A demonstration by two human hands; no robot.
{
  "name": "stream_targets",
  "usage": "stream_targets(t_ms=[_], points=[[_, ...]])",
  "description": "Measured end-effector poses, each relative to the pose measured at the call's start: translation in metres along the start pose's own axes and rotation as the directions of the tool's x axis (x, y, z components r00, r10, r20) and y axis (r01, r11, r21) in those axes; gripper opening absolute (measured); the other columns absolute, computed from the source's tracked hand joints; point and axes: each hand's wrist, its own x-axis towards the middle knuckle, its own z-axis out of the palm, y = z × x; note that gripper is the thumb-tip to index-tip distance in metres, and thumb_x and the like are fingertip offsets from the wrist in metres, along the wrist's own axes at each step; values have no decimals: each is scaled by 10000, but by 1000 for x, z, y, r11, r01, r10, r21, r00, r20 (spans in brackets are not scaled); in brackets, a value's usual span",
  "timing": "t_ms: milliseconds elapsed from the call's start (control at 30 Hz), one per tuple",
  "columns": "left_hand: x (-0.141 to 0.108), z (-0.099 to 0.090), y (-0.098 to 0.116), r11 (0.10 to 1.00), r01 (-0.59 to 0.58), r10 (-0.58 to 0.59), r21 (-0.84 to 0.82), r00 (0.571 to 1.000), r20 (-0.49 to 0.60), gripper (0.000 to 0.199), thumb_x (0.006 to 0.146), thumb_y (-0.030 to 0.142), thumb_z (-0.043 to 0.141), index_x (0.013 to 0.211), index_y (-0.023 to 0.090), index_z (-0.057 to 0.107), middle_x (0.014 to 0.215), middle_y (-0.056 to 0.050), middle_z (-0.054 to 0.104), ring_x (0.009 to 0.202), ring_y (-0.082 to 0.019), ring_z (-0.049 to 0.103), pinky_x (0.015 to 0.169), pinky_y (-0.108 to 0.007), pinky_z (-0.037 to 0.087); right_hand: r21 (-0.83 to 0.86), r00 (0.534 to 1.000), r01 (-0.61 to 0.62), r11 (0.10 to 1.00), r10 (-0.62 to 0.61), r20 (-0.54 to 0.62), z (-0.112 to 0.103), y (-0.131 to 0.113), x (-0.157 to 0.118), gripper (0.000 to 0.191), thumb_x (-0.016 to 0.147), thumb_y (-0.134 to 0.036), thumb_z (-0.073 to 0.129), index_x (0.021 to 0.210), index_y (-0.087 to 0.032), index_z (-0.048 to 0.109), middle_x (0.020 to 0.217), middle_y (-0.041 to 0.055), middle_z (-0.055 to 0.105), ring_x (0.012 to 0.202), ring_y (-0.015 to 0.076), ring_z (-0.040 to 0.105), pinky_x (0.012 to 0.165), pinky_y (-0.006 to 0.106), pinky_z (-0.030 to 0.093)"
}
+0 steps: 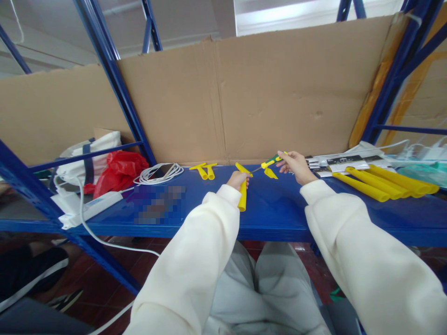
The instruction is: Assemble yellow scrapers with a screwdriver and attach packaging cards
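My left hand (239,179) is closed around a yellow plastic tube (242,200), whose wide end points toward me. A yellow crosspiece (240,167) sticks out past my fingers at its far end. In my right hand (295,165) is a screwdriver (271,162) with a green and yellow handle, gripped by the fingertips at its rear. Its thin shaft slants down left to the work in my left hand; the tip is too small to make out. Below the screwdriver lies a small yellow blade-like piece (270,173) on the blue shelf (279,204).
Two T-shaped yellow pieces (203,172) lie left of my hands. Several yellow tubes (366,187) rest at right beside paper packets (347,163). A coiled white cable (162,174), power strip (92,209) and red bag (120,167) occupy the left. Cardboard (279,93) backs the shelf.
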Motion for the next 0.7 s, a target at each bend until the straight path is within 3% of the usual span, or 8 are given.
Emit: stream_targets(t_ms=[200,467,700], points=[[-3,0,2,1000,1,0,30,1000,-7,255,845,34,607,633,148,521,457,53,451,387,-69,409,438,-200,335,-6,1000,8,1000,-8,-12,0,1,2,392,782,-453,775,734,-195,483,575,-4,666,371,69,541,347,142,368],[-3,0,2,999,-39,38,-6,996,-80,192,829,3,532,695,140,552,490,50,438,418,-84,416,471,-215,363,2,992,35,999,-34,-124,-5,2,7,342,850,-396,710,727,-211,450,502,-51,573,374,78,526,359,153,352],[-3,0,2,999,-39,40,14,997,-66,175,820,21,554,688,137,556,511,43,454,426,-81,427,497,-222,394,-90,997,-42,995,37,-63,2,-3,-4,273,908,-284,657,730,-194,471,509,-47,572,374,65,525,364,146,350]])
